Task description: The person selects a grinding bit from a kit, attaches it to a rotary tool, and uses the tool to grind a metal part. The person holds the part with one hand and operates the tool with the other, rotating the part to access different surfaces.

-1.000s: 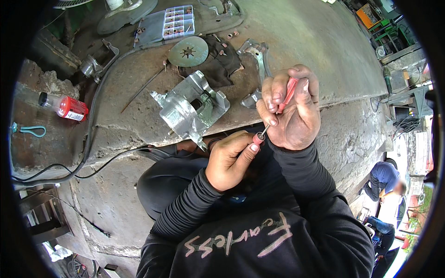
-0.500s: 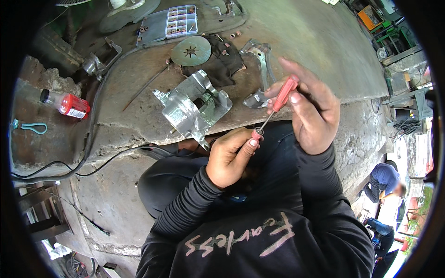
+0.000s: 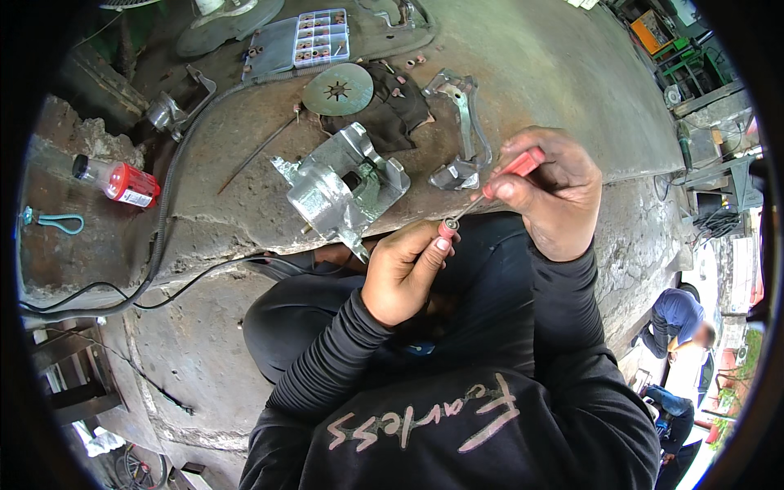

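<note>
Between the thumb and fingers of my left hand (image 3: pixel 402 278) is a small reddish rubber sleeve (image 3: pixel 448 229), its round end facing up. My right hand (image 3: pixel 563 196) is closed around the red handle of a thin screwdriver (image 3: pixel 519 166). The screwdriver slants down to the left, and its tip meets the sleeve's open end; how deep it reaches I cannot tell. Beyond my left hand, a silver metal casting like a brake caliper (image 3: pixel 322 196) lies on the concrete ledge. A silver bracket (image 3: pixel 465 122) lies beyond my right hand.
A dark cloth (image 3: pixel 388 122) bears several small parts, beside a greenish metal disc (image 3: pixel 337 90). Farther back is an opened compartment box (image 3: pixel 321 37). A thin rod (image 3: pixel 257 153), a red-labelled bottle (image 3: pixel 122 184) and a dark hose (image 3: pixel 166 184) lie left. Other people (image 3: pixel 679 318) are at far right.
My right hand has lowered slightly and its fingers have curled in around the screwdriver handle, which now tilts flatter. My left hand holds the sleeve in nearly the same place.
</note>
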The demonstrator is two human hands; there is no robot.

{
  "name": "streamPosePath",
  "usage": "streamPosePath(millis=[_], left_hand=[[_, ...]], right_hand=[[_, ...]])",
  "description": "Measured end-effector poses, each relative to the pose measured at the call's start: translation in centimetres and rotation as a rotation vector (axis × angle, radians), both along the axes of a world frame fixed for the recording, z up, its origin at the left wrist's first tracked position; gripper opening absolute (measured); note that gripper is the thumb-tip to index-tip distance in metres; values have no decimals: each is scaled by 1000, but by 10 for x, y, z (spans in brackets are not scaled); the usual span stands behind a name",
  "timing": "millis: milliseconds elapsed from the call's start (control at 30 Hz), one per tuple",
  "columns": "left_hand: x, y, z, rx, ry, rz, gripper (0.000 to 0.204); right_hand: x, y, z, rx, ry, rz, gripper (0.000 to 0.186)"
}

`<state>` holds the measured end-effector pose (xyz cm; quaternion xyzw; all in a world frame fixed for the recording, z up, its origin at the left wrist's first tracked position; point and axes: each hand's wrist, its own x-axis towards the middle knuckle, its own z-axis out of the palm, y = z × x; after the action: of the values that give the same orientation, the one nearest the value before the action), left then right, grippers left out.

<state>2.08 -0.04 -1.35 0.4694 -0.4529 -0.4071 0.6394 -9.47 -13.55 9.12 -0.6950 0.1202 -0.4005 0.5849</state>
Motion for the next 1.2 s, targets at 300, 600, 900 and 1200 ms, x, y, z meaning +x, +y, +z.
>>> streamPosePath(millis=[300,600,900,1200], left_hand=[[0,1,0,-54,-47,-15,24],[-5,0,5,-99,-137,10,23],[-6,0,3,-56,-124,64,16],[-7,0,1,-97,-128,101,23]], right_hand=[[12,2,2,-3,-29,37,47],[5,1,-2,90,11,93,42],[2,17,-7,92,-35,-78,37],[8,26,-6,-105,4,-199,44]])
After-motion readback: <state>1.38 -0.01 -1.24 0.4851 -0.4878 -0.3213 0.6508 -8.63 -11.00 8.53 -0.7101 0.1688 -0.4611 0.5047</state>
